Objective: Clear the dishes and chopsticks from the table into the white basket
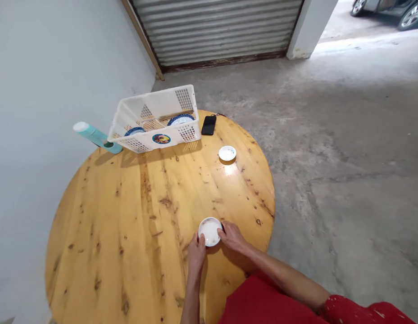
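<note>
A small white dish (210,231) is held between my two hands near the front of the round wooden table (138,234). My left hand (197,250) grips its lower left rim, thumb on the inner edge. On the right side of the rim, my right hand (232,236) pinches it, thumb over the edge. The fingers beneath the dish are partly hidden. Farther back on the table stands a second small white dish (227,153), touched by neither hand.
At the back stands a white plastic basket (168,140) with blue-rimmed dishes (181,119) and chopsticks inside. A black phone (209,125) lies to its right. Left of the basket is a light-blue bottle (97,136). A wall borders the left, a roller shutter (222,31) the back.
</note>
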Demonstrator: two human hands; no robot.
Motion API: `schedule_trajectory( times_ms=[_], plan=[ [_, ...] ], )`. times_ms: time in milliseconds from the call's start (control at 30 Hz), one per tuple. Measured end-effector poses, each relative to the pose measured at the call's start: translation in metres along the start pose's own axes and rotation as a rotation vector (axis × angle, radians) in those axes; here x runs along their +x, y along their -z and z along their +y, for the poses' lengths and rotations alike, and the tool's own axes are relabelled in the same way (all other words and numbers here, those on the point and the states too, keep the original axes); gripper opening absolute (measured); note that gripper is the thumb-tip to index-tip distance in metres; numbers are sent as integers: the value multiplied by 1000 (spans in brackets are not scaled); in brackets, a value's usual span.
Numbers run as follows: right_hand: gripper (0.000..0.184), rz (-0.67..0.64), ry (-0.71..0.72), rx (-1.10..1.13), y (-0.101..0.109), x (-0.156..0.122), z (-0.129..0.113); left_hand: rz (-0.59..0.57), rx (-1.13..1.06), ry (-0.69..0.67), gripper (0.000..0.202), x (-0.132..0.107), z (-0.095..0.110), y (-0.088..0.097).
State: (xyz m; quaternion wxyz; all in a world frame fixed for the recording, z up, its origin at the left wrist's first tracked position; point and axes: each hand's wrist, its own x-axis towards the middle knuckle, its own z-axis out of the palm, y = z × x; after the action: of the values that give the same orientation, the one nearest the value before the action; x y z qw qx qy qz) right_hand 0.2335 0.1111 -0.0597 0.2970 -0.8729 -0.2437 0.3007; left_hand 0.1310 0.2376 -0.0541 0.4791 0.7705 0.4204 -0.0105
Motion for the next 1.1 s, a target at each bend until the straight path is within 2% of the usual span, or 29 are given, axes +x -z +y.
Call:
schedule_trajectory(
  times_ms=[333,533,700,800,933,1100],
  plan=[
    [18,-66,59,7,16,-24,26,61,-237,161,47,-55,6,-26],
    [17,-25,50,-20,28,-39,40,-38,-356,117,49,-75,17,-40],
    [18,112,-14,5,36,-65,46,-130,-381,21,51,-84,23,-44],
    [19,210,-66,69,34,-88,56,-212,-371,-51,49,-90,20,-53],
    [25,276,-107,177,30,-115,76,-299,-309,-144,39,-101,14,-67],
    [29,312,-140,249,34,-134,88,-366,-282,-200,33,-118,26,-69]
  ],
)
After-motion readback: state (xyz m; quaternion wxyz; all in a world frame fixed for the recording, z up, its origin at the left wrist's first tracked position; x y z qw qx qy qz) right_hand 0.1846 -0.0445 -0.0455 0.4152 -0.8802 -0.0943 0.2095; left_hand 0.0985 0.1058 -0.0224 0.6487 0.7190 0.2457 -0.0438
